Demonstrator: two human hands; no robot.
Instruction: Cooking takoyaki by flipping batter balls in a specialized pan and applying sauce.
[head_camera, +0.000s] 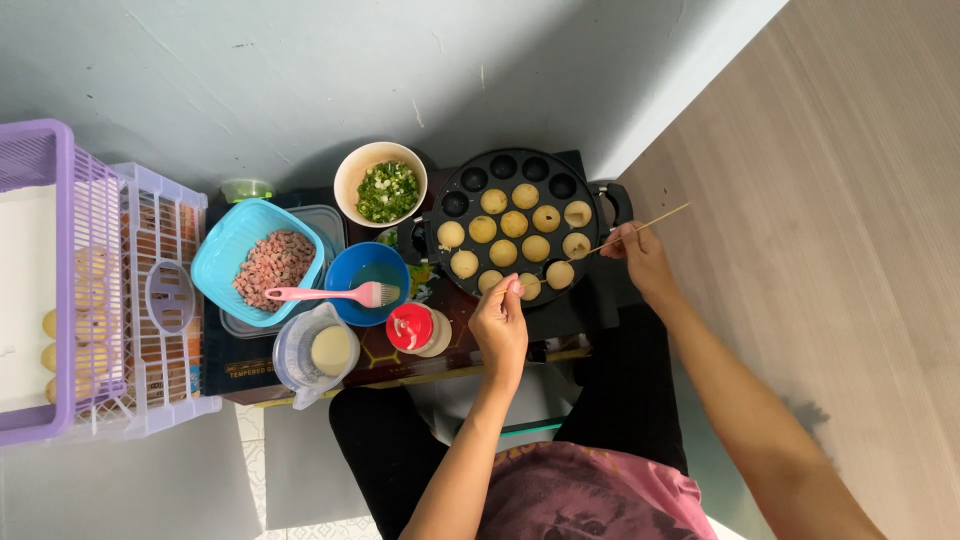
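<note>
The left hand (500, 322) pinched a thin skewer (521, 286) at the near edge of the round black pan (515, 168), its tip at a ball. The right hand (640, 252) held a second skewer (655, 221) from the side. Twelve golden balls (514, 224) filled the holes; five holes stayed empty.
</note>
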